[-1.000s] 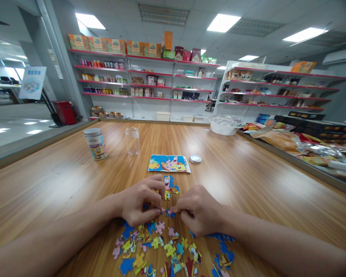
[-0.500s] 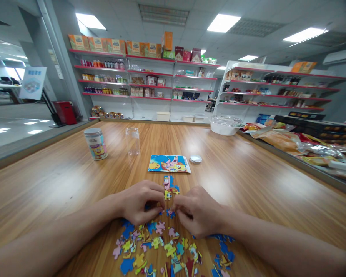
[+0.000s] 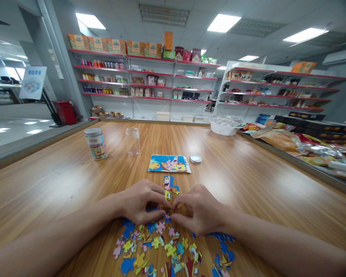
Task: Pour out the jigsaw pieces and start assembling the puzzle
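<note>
My left hand (image 3: 145, 202) and my right hand (image 3: 198, 211) meet fingertip to fingertip in the middle of the table. Between them, partly covered by the fingers, is a small blue and pink puzzle piece (image 3: 167, 218); both hands pinch at it. Just beyond the fingertips lies a joined strip of puzzle pieces (image 3: 169, 184) with a pink cartoon figure. Many loose puzzle pieces (image 3: 170, 250) in blue, yellow and pink are spread below my hands. Behind the strip lies a picture card (image 3: 168, 164) with a cartoon scene.
A round silver lid (image 3: 195, 159) lies right of the card. To the left stand a clear plastic jar (image 3: 132, 141) and a printed canister (image 3: 95, 144). A white basin (image 3: 225, 126) is at the far right, near packaged snacks (image 3: 294, 142). Stocked shelves (image 3: 150, 73) line the back.
My fingertips have come together over the small piece, which sat visible between them before. The right hand shifted slightly left; the strip and loose pieces stay put.
</note>
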`<state>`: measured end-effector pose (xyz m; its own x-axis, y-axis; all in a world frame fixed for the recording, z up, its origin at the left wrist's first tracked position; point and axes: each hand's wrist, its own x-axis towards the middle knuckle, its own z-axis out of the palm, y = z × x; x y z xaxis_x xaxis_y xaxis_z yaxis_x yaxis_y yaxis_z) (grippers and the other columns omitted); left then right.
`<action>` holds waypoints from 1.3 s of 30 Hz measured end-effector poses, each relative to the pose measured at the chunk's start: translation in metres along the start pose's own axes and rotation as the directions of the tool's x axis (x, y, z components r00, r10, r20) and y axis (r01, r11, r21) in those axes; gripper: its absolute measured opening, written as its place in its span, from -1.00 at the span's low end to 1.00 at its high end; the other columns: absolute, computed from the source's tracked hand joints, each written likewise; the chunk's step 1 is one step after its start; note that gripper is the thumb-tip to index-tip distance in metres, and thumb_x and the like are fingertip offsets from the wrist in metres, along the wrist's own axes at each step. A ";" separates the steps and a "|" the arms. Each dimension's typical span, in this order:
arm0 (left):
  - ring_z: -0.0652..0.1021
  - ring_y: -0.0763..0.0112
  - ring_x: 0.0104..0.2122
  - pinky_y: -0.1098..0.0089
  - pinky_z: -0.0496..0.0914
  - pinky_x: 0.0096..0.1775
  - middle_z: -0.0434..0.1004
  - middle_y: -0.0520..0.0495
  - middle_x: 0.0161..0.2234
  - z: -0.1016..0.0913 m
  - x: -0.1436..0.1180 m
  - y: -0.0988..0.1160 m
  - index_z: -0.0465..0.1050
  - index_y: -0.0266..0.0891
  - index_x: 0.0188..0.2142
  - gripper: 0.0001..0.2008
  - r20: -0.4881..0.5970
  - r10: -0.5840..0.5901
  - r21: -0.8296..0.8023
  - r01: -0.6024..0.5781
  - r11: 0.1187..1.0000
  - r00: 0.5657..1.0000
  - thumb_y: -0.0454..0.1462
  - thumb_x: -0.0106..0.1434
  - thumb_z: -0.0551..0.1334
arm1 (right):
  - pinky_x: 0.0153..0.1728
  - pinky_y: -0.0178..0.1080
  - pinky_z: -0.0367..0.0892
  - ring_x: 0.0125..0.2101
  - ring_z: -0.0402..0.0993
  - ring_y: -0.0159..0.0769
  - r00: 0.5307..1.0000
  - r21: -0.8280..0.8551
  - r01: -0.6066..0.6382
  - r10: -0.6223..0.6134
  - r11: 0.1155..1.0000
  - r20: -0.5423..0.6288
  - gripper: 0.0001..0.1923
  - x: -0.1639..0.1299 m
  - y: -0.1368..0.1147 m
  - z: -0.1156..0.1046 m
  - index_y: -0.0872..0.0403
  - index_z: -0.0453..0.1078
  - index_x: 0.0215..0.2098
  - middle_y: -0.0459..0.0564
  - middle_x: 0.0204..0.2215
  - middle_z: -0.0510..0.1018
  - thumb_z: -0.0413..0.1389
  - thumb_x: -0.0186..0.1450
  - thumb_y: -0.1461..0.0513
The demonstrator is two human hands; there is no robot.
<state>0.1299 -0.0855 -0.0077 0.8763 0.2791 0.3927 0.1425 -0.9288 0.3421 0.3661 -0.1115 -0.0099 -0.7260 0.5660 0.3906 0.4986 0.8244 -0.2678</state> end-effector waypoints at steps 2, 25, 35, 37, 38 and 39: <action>0.53 0.41 -0.45 0.44 0.37 -0.44 0.58 -0.12 -0.37 0.000 0.000 0.000 0.56 -0.26 -0.17 -0.81 -0.001 0.001 -0.003 -0.001 1.000 1.000 -0.35 0.25 0.20 | -0.58 -0.37 0.11 -0.65 0.36 -0.44 1.000 -0.005 -0.019 0.019 1.000 0.009 -0.78 0.000 0.000 0.000 0.06 0.53 -0.34 -0.15 -0.67 0.45 0.18 0.19 0.09; 0.35 0.54 -0.51 0.53 0.29 -0.48 0.36 -0.03 -0.39 0.006 0.002 -0.013 0.51 -0.29 -0.15 -0.77 -0.526 -0.146 0.087 0.223 0.971 0.838 -0.42 0.34 0.08 | -0.59 -0.38 0.09 -0.66 0.33 -0.46 0.997 -0.004 -0.075 0.075 0.997 -0.021 -0.83 0.002 0.000 0.003 0.07 0.52 -0.37 -0.16 -0.69 0.42 0.17 0.25 0.15; 0.46 0.38 -0.22 0.38 0.44 -0.20 0.37 -0.13 -0.22 0.007 0.001 -0.019 0.47 -0.25 -0.03 -0.65 -0.456 -0.120 0.092 0.181 0.979 0.882 -0.50 0.31 0.03 | -0.58 -0.33 -0.01 -0.71 0.17 -0.46 0.937 -0.126 -0.296 0.262 0.947 -0.231 -0.73 0.004 0.003 0.007 0.10 0.51 -0.40 -0.15 -0.73 0.30 0.02 0.31 0.16; 0.47 0.37 -0.20 0.36 0.45 -0.17 0.38 -0.14 -0.20 0.007 0.000 -0.020 0.48 -0.24 -0.02 -0.61 -0.440 -0.116 0.079 0.167 0.983 0.891 -0.53 0.29 0.04 | -0.57 -0.33 -0.02 -0.70 0.18 -0.45 0.934 -0.137 -0.305 0.268 0.943 -0.235 -0.73 0.003 0.004 0.007 0.10 0.50 -0.40 -0.15 -0.73 0.30 0.01 0.31 0.17; 0.47 0.36 -0.18 0.34 0.46 -0.15 0.39 -0.14 -0.19 0.008 0.000 -0.020 0.48 -0.23 -0.01 -0.59 -0.435 -0.113 0.076 0.162 0.984 0.893 -0.54 0.26 0.04 | -0.57 -0.33 -0.02 -0.69 0.18 -0.45 0.936 -0.138 -0.302 0.265 0.943 -0.232 -0.73 0.003 0.004 0.007 0.10 0.49 -0.40 -0.15 -0.72 0.30 0.01 0.31 0.18; 0.48 0.35 -0.17 0.32 0.47 -0.13 0.40 -0.14 -0.18 0.008 0.000 -0.021 0.47 -0.23 0.00 -0.57 -0.434 -0.107 0.077 0.155 0.985 0.894 -0.55 0.24 0.04 | -0.57 -0.33 -0.02 -0.69 0.18 -0.45 0.937 -0.137 -0.299 0.263 0.944 -0.231 -0.73 0.003 0.004 0.008 0.11 0.49 -0.41 -0.14 -0.72 0.31 0.01 0.31 0.18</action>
<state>0.1303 -0.0682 -0.0215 0.5686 0.4550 0.6854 0.3119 -0.8901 0.3322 0.3620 -0.1067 -0.0163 -0.4397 0.7471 0.4985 0.7526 0.6094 -0.2494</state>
